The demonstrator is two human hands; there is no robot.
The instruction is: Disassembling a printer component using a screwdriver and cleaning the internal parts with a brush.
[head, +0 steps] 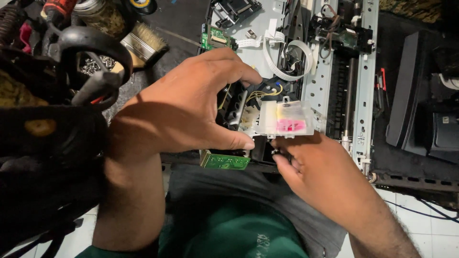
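Note:
An opened printer chassis (334,71) lies in front of me, its metal frame and rollers bare. My left hand (181,110) grips a black carriage part (234,107) at the near edge, thumb under it and fingers over the top. A translucent ink tank block (287,119) with pink and yellow ink sits right of that part. My right hand (320,177) is just below the block, its fingertips pinched on something small and dark that I cannot make out. A green circuit board (224,161) sticks out under my left thumb.
A paintbrush (146,43), loose screws (95,64) and a black bag of tools (48,119) lie at the left. White ribbon cables (287,57) loop over the chassis, with a second green board (215,38) behind. Black printer covers (420,110) lie at the right on white tiles.

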